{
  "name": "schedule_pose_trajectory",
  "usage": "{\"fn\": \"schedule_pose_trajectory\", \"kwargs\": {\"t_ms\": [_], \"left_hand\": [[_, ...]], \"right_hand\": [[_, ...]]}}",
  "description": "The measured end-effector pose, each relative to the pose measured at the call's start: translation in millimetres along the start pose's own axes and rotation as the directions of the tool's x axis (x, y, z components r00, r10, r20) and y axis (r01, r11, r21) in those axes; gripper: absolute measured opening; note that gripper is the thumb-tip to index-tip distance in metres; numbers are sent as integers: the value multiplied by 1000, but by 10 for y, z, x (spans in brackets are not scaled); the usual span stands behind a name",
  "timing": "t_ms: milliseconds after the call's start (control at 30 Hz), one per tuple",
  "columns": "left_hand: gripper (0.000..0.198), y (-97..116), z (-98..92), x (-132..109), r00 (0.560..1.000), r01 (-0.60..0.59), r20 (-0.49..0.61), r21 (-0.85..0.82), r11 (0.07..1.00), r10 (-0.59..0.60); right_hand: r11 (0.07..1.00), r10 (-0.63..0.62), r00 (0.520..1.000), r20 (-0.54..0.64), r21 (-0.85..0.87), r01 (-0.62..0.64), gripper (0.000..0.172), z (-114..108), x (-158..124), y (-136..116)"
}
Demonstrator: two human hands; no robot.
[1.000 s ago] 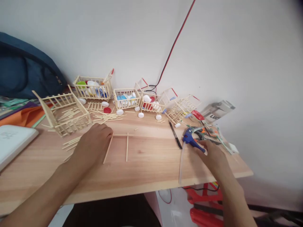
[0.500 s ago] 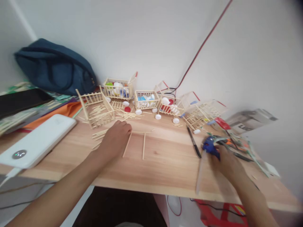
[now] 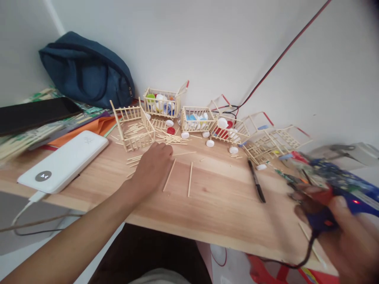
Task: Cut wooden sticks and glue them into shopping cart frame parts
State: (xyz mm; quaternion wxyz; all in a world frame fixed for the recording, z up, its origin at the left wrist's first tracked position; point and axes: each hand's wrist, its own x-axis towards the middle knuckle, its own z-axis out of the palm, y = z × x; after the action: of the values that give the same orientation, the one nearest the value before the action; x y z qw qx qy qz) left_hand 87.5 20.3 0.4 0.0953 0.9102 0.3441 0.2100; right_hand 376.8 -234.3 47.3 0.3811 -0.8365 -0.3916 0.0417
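My left hand (image 3: 156,159) is closed, its fingertips pinching a thin wooden stick (image 3: 186,153) that points right. Below that stick, two more sticks lie roughly parallel on the desk, a left one (image 3: 169,175) and a right one (image 3: 190,179). At the far right my right hand (image 3: 346,232) is wrapped round a blue hot glue gun (image 3: 322,219), raised toward the camera and blurred. A small red light glows on the gun, and its black cord hangs down. Between the hands lies a black pen (image 3: 256,181).
Several small stick carts (image 3: 197,118) with white cap wheels line the wall. An unfinished stick frame (image 3: 133,126) stands behind my left hand. On the left are a white power bank (image 3: 65,161), a dark phone (image 3: 38,112) and a blue bag (image 3: 91,73). Tools clutter the right side.
My right hand has lifted the glue gun off the desk and brought it up to the right. The stick in my left hand now sits slightly apart from the two parallel sticks. The view has shifted.
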Motion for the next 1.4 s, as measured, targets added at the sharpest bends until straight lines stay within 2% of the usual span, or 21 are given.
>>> {"fn": "schedule_pose_trajectory", "kwargs": {"t_ms": [33,67,133,200,267,333,400,467,567,633,733,867,1033,1400], "left_hand": [[14,-14,9,-2,1000,9,-3,19,1000,-9],[13,-30,20,-4,1000,16,0,40,999,-16],[13,-57,39,-6,1000,13,20,80,997,-15],[15,-68,42,-3,999,16,44,116,993,-21],[19,-56,21,1,998,31,51,138,990,-38],[22,-25,-15,3,1000,24,11,132,991,-25],[22,22,-46,-5,997,-60,-38,93,994,64],[22,79,-56,-26,975,-219,-34,29,975,220],[25,167,-31,-71,878,-461,115,-58,886,464],[26,212,-6,-98,814,-540,221,-55,840,538],[26,245,14,-129,776,-584,304,12,812,553],[21,252,25,-156,756,-622,293,49,781,585],[19,252,44,-163,768,-616,273,67,785,579],[18,265,35,-149,773,-606,286,69,793,566]], "right_hand": [[970,70,996,53,231,-80,41,108,6,-125],[896,107,981,161,412,-166,38,232,9,-250],[778,63,935,349,570,-265,34,498,7,-469],[724,10,879,478,603,-336,33,744,1,-623],[715,-17,815,580,577,-395,34,933,1,-704],[722,-37,767,641,548,-423,36,1059,5,-731],[737,-55,758,650,539,-408,39,1136,11,-721],[754,-69,775,628,541,-372,42,1181,14,-687],[787,-68,794,605,521,-329,46,1215,13,-617],[819,-51,803,594,484,-306,47,1218,10,-579],[870,-28,811,584,413,-268,49,1204,1,-556],[911,-38,806,591,352,-216,48,1186,-12,-546],[947,-97,793,602,300,-111,48,1194,-16,-512],[973,-101,795,599,228,-49,48,1212,-16,-507]]}}
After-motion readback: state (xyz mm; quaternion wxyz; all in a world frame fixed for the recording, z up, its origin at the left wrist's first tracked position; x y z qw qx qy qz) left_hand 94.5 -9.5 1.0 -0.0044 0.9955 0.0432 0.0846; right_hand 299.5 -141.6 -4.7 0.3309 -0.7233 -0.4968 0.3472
